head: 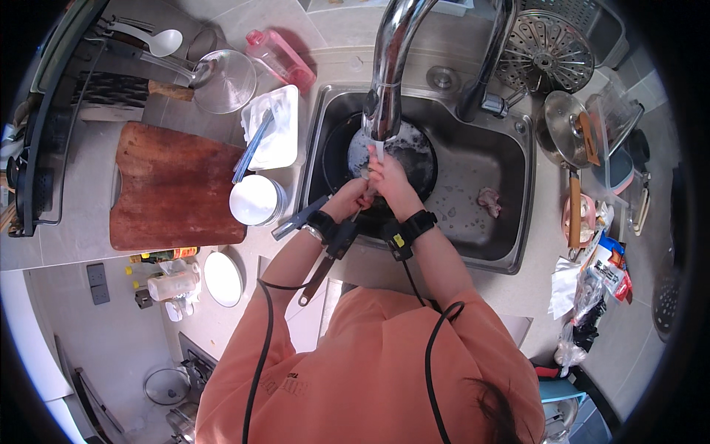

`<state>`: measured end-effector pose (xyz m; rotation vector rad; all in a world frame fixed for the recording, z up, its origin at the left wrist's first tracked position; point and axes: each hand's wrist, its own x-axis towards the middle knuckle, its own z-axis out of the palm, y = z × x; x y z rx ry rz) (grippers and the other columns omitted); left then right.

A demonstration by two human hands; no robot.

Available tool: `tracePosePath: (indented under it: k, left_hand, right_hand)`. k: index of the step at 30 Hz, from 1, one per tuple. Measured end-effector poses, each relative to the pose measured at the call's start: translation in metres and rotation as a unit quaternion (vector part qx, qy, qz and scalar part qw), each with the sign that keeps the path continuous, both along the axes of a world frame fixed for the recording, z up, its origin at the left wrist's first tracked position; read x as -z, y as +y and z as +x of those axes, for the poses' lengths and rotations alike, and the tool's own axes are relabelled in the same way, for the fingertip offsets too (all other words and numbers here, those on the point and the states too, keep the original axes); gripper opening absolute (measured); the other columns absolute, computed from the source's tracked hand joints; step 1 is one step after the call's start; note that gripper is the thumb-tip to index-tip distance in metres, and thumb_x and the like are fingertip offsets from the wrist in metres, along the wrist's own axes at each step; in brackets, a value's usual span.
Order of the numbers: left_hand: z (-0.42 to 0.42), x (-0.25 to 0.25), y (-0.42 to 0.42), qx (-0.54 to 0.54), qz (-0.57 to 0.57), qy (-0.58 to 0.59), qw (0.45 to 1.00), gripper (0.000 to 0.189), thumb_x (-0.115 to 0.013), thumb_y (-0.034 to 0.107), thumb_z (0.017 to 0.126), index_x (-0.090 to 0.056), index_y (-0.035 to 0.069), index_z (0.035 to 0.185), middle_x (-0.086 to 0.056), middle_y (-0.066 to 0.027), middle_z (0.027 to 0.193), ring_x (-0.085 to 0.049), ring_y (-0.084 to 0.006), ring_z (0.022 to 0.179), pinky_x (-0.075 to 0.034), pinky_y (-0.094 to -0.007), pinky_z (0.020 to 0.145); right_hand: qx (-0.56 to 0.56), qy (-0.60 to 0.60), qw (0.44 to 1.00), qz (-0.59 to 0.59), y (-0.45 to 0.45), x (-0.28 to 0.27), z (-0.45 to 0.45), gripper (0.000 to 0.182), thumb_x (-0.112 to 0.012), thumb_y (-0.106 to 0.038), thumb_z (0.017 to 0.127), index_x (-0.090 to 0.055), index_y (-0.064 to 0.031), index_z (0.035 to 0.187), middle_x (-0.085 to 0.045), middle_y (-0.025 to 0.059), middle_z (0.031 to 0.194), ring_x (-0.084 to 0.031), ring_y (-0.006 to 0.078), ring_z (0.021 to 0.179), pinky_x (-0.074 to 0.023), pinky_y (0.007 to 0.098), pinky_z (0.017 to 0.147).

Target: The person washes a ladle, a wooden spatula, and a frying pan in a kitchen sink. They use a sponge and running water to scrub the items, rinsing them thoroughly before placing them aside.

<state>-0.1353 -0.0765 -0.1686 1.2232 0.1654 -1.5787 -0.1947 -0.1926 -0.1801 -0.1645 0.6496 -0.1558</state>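
Observation:
Water runs from the chrome faucet [383,105] onto my hands over a dark pan [413,147] with foamy water, in the left basin of the steel sink. My left hand [352,198] has its fingers closed on a small, thin item near the stream; what it is I cannot tell. Touching it from the upper right, my right hand [386,175] has bent fingers under the water. A brown pan handle [316,282] sticks out over the sink's front edge below my left wrist. A wet pinkish cloth or scrap [489,201] lies in the right part of the sink.
Left of the sink stand stacked white bowls [255,200], a white plastic tub [283,130] with blue-grey chopsticks and a wooden cutting board [177,188]. A knife [299,217] crosses the left rim. Right are a lidded pot [566,130] and packets [607,269]. Cables hang from my wrists.

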Motion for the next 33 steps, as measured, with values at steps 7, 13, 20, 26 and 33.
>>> tracePosePath:
  k: [7,13,20,26,33]
  left_hand:
    - [-0.005,-0.007,-0.014,-0.004,0.033,-0.009,0.999,0.014,-0.049,0.021,0.090,-0.049,0.014,0.078,-0.043,0.0042,0.060,-0.034,-0.0037,0.043,-0.020,-0.0163,0.037]
    - [-0.010,-0.026,-0.022,0.010,0.053,-0.036,0.998,0.011,-0.054,0.021,0.090,-0.050,0.012,0.085,-0.050,0.0020,0.064,-0.034,-0.0030,0.042,-0.024,-0.0144,0.036]
    - [-0.013,-0.026,-0.040,0.029,0.028,-0.004,0.999,0.016,-0.054,0.020,0.091,-0.047,0.008,0.100,-0.064,-0.0100,0.082,-0.033,-0.0031,0.042,-0.028,-0.0140,0.036]
    - [-0.013,-0.041,-0.047,0.010,0.023,-0.019,1.000,0.019,-0.055,0.024,0.091,-0.047,0.009,0.100,-0.063,-0.0124,0.080,-0.033,-0.0031,0.041,-0.026,-0.0144,0.035]
    - [0.007,-0.031,-0.046,-0.031,0.028,-0.013,0.999,0.017,-0.057,0.027,0.090,-0.049,0.013,0.088,-0.048,-0.0019,0.061,-0.034,-0.0033,0.042,-0.024,-0.0144,0.035]
  right_hand:
    - [0.041,-0.010,0.999,0.003,0.001,-0.036,0.006,0.021,-0.055,-0.022,0.091,-0.056,-0.0018,0.088,-0.052,0.0017,0.071,-0.047,0.0109,0.056,-0.0352,0.0224,0.044]
    - [0.046,0.111,0.909,-0.399,-0.017,-0.016,-0.011,0.045,-0.056,-0.044,0.086,-0.064,-0.0007,0.079,-0.056,0.0051,0.055,-0.055,0.0177,0.054,-0.0405,0.0301,0.048]
    - [0.042,0.256,0.840,-0.476,-0.036,0.061,-0.058,0.049,-0.054,-0.044,0.087,-0.059,-0.0007,0.108,-0.062,0.0157,0.103,-0.058,0.0297,0.090,-0.0441,0.0354,0.080]
    - [0.028,0.189,0.961,-0.199,-0.014,0.022,-0.071,0.035,-0.054,-0.039,0.089,-0.059,-0.0058,0.098,-0.059,0.0039,0.091,-0.056,0.0137,0.075,-0.0480,0.0280,0.061]
    - [0.020,0.138,0.968,-0.208,-0.030,0.012,-0.055,0.050,-0.047,-0.055,0.088,-0.059,-0.0080,0.098,-0.062,0.0055,0.085,-0.061,0.0169,0.073,-0.0511,0.0298,0.057]
